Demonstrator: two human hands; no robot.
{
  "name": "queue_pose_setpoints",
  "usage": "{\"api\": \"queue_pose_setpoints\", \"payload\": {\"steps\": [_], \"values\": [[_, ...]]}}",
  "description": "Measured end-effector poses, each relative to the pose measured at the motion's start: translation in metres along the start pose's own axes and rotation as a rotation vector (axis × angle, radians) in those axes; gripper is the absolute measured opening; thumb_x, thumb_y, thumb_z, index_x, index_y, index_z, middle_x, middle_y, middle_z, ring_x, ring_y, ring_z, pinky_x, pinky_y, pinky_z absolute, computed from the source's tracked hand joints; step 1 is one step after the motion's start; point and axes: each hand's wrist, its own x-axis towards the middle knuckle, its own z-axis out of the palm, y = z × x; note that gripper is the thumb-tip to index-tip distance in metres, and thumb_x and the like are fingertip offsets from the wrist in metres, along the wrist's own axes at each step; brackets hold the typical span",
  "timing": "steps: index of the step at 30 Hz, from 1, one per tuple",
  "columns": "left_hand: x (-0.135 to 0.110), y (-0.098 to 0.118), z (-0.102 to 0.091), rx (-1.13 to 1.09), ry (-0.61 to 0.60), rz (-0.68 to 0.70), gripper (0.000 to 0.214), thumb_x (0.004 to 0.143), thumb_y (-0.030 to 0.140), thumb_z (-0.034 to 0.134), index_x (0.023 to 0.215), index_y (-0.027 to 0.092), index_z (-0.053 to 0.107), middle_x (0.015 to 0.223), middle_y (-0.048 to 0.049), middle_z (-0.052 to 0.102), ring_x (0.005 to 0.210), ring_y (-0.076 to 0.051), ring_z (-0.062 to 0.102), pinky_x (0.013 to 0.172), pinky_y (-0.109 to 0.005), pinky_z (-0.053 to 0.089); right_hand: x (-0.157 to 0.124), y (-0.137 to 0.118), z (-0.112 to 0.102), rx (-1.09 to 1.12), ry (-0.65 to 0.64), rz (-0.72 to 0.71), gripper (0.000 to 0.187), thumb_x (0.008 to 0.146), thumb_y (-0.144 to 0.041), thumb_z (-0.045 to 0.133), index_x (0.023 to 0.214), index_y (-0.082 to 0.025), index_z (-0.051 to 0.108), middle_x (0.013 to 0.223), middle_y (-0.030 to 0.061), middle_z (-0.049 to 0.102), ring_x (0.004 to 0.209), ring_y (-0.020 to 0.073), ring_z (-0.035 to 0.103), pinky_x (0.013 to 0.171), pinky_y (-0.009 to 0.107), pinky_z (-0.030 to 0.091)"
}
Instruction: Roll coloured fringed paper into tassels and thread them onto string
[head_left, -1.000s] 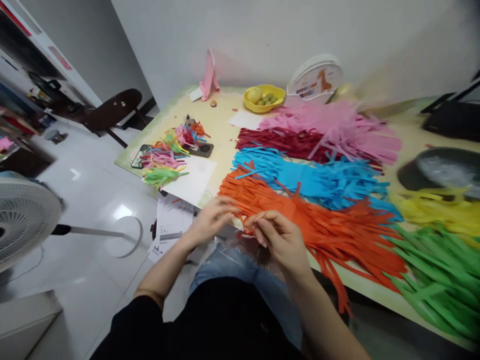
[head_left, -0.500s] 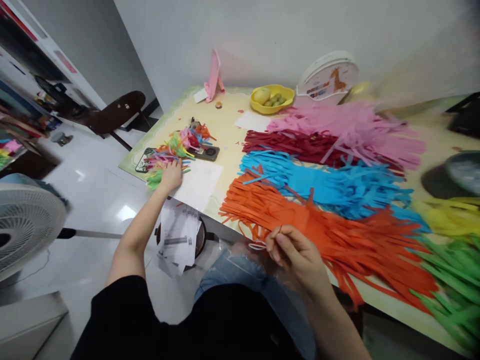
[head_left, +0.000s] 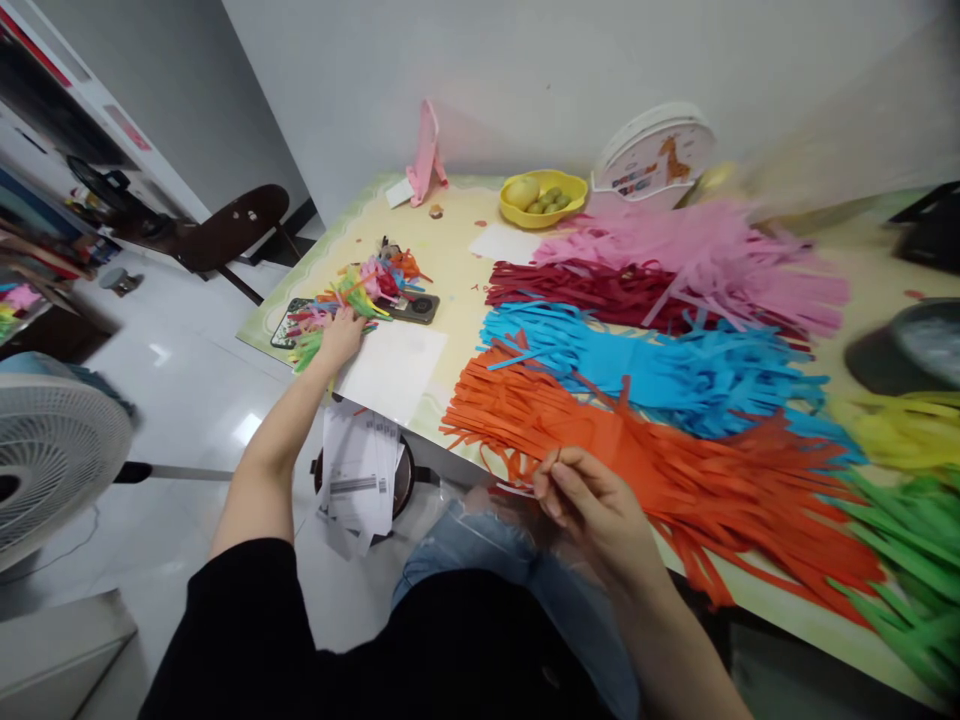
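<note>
Table (head_left: 461,275) carries strips (head_left: 600,355) in colour rows, presumably keeping shades separate; left hand (head_left: 341,340) touches mixed-colour bundle (head_left: 356,290) at left, grip indeterminable; right hand (head_left: 589,500) pinches pale strand (head_left: 516,490) beside near orange strips (head_left: 555,420).

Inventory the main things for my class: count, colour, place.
Table: one, pale yellow, centre
Fringed bundles: six, orange, blue, dark red, pink, yellow, green, table
Strips: many, multicoloured, table's left
Phone: one, dark, among strips
Sheets: two, white, table
Fruit bowl: one, yellow, near wall
Giraffe case: one, white, near wall
Container: one, dark, table's right
Fan: one, white, left floor
Printed papers: several, white, below table
Chair: one, brown, left
Left hand: one, at strips
Right hand: one, pinching something thin, table's edge
</note>
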Motion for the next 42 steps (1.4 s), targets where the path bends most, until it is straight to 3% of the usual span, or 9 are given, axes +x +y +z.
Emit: {"api": "queue_pose_setpoints", "payload": {"steps": [5,8,11,14,19,21,28,37,42], "values": [[-0.010,-0.009,-0.001,-0.079,0.106,0.009,0.024,0.089,0.018,0.053,0.102,0.018,0.074,0.129,-0.0183,0.059,0.127,-0.039,0.046,0.107,-0.055,0.030,-0.001,0.004,-0.006,-0.015,0.000,-0.002,0.029,0.081,-0.045,0.077,0.079,-0.019,0.065,0.064,-0.0002,0.063,0.044,0.0046,0.047,0.042,0.015,0.036],[-0.021,-0.017,-0.002,-0.275,0.274,-0.060,0.019,0.084,0.018,0.061,0.098,0.019,0.073,0.128,-0.0141,0.061,0.126,-0.036,0.048,0.109,-0.053,0.032,0.003,0.006,-0.009,-0.035,0.011,0.002,0.031,0.081,-0.047,0.077,0.080,-0.019,0.064,0.064,-0.0004,0.062,0.045,0.0054,0.047,0.041,0.016,0.035],[-0.029,-0.029,-0.003,-0.542,0.471,-0.167,0.014,0.079,0.017,0.063,0.090,0.018,0.071,0.120,-0.0126,0.064,0.117,-0.030,0.056,0.106,-0.046,0.040,0.010,0.005,-0.006,-0.081,-0.006,0.011,0.034,0.081,-0.051,0.075,0.080,-0.020,0.061,0.064,-0.0011,0.060,0.046,0.0062,0.046,0.042,0.017,0.034],[-0.032,-0.041,-0.007,-0.651,0.536,-0.233,0.015,0.082,0.024,0.059,0.090,0.016,0.069,0.109,-0.0110,0.067,0.106,-0.025,0.061,0.097,-0.038,0.047,0.023,0.001,0.006,-0.197,-0.062,-0.004,0.033,0.085,-0.052,0.068,0.082,-0.020,0.059,0.062,-0.0033,0.055,0.046,0.0071,0.042,0.044,0.020,0.032],[-0.031,-0.044,-0.009,-0.790,0.495,-0.237,0.014,0.075,0.028,0.067,0.084,0.017,0.069,0.092,-0.0059,0.070,0.092,-0.022,0.063,0.091,-0.034,0.050,0.088,0.000,0.061,-0.701,-0.232,-0.197,0.025,0.094,-0.042,0.054,0.092,-0.020,0.063,0.072,-0.0013,0.058,0.065,0.0124,0.055,0.062,0.024,0.042],[-0.031,-0.040,-0.008,-0.820,0.477,-0.231,0.013,0.072,0.027,0.068,0.080,0.017,0.069,0.093,-0.0063,0.070,0.093,-0.022,0.063,0.092,-0.034,0.050,0.130,0.008,0.093,-1.012,-0.246,-0.150,0.023,0.095,-0.037,0.055,0.107,-0.020,0.066,0.078,-0.0009,0.063,0.074,0.0142,0.060,0.071,0.025,0.044],[-0.037,-0.034,-0.004,-0.865,0.461,-0.201,0.014,0.074,0.032,0.068,0.075,0.018,0.066,0.085,-0.0044,0.068,0.089,-0.021,0.064,0.091,-0.035,0.050,0.239,0.061,0.172,-1.146,-0.218,-0.047,0.032,0.092,-0.036,0.068,0.113,-0.012,0.067,0.115,0.0126,0.070,0.109,0.0221,0.066,0.094,0.036,0.051],[-0.040,-0.056,0.004,-0.929,0.437,-0.275,0.025,0.081,0.041,0.060,0.086,0.018,0.066,0.083,-0.0032,0.068,0.078,-0.018,0.064,0.076,-0.030,0.053,0.283,0.072,0.174,-1.252,-0.150,-0.052,0.029,0.098,-0.038,0.060,0.112,-0.014,0.066,0.114,0.0083,0.069,0.105,0.0203,0.067,0.094,0.043,0.055],[-0.034,-0.064,0.006,-0.864,0.308,-0.218,0.024,0.078,0.039,0.064,0.083,0.016,0.068,0.080,-0.0035,0.069,0.079,-0.020,0.065,0.077,-0.032,0.053,0.297,0.063,0.178,-1.293,-0.134,-0.114,0.032,0.098,-0.040,0.059,0.111,-0.012,0.067,0.116,0.0097,0.069,0.111,0.0216,0.066,0.100,0.045,0.052]]}}
